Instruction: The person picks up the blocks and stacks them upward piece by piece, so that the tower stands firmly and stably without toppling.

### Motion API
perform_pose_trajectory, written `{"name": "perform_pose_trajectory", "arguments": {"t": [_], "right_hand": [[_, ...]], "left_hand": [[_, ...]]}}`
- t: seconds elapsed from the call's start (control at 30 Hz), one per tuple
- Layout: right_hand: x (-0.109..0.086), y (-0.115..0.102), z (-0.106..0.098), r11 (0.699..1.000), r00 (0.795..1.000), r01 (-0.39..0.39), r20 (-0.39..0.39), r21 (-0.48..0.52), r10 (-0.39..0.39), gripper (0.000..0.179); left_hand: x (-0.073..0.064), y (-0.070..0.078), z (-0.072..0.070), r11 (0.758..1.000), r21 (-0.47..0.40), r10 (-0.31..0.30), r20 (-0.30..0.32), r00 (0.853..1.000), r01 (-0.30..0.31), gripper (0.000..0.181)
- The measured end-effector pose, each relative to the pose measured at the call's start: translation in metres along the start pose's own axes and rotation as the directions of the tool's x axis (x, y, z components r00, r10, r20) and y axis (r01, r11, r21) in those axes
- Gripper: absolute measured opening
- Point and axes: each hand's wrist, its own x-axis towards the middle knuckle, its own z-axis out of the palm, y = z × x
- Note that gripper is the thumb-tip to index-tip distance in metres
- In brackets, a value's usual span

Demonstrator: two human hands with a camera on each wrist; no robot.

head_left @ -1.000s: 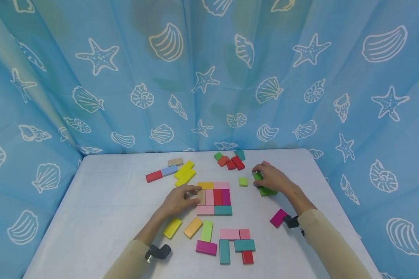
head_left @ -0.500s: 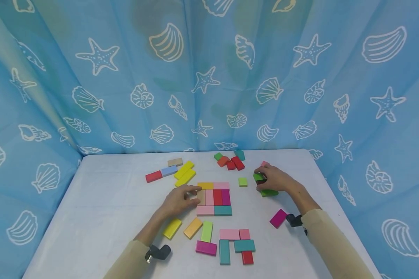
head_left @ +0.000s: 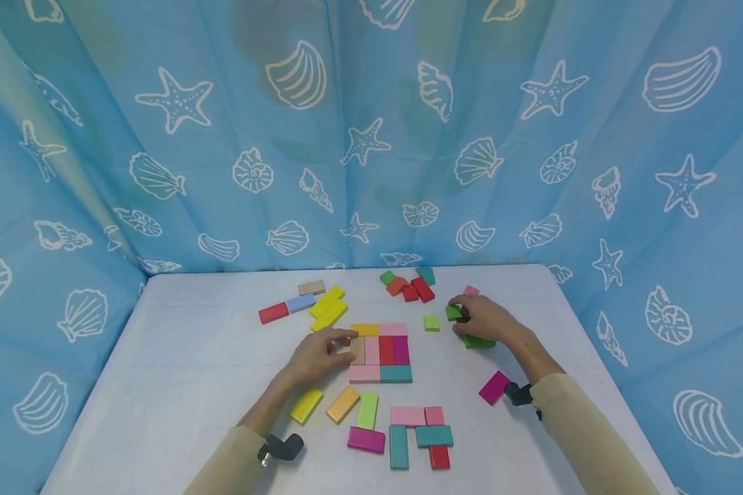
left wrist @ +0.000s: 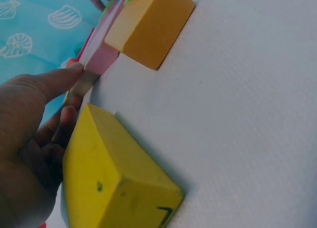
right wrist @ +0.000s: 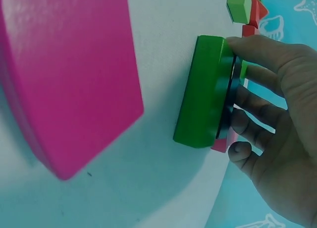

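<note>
In the head view, my left hand (head_left: 318,354) is at the left side of a flat rectangle of coloured blocks. Its thumb and index fingertip pinch the ends of a beige block (head_left: 358,350); the pink block (head_left: 371,350) lies right beside that one. On the right, my right hand (head_left: 486,318) holds a small green block (head_left: 453,313) at its fingertips. Below its palm lies a longer dark green block (right wrist: 202,94), its upper end by the thumb in the right wrist view. A dark block (right wrist: 229,99) shows behind it, partly covered by the fingers.
A lime block (head_left: 431,323) lies between the rectangle and my right hand. Several red and green pieces (head_left: 411,293) sit at the back. Yellow blocks (head_left: 328,309) are behind my left hand. A magenta block (head_left: 494,387) is near my right wrist. More blocks, one teal (head_left: 399,447), lie in front.
My right hand shifts slightly right, then back left with the small green block, which turns at the fingertips. My left hand stays still.
</note>
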Motion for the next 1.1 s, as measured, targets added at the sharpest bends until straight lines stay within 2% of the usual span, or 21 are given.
{"name": "perform_pose_trajectory", "arguments": {"t": [0.1,0.23,0.37,0.53,0.73,1.1], "right_hand": [[-0.003,0.003,-0.002,1.0,1.0,0.017,-0.012,0.02,-0.017,0.059],[-0.012,0.01,-0.008,0.998,0.999,0.037,-0.02,0.056,-0.036,0.047],[-0.027,0.013,-0.013,0.996,0.999,0.037,0.027,0.083,-0.04,0.035],[-0.041,0.014,-0.014,0.997,0.997,0.027,0.064,0.074,-0.031,0.029],[-0.044,0.017,-0.007,1.0,0.996,-0.013,0.089,0.026,0.01,0.038],[-0.044,0.005,-0.004,0.998,0.99,-0.046,0.138,0.047,0.04,0.044]], "left_hand": [[0.0,0.001,0.0,1.0,-0.002,0.01,-0.002,1.0,-0.01,0.046],[-0.001,0.003,0.0,1.0,-0.009,0.01,0.0,1.0,-0.01,0.046],[-0.002,0.005,-0.001,1.0,-0.017,0.003,0.0,1.0,-0.003,0.046],[-0.003,0.007,-0.002,1.0,-0.014,-0.011,-0.001,1.0,0.011,0.046],[-0.004,0.006,-0.001,1.0,-0.026,-0.017,-0.001,1.0,0.017,0.046],[-0.004,0.006,-0.001,1.0,-0.022,-0.018,-0.004,1.0,0.018,0.047]]}}
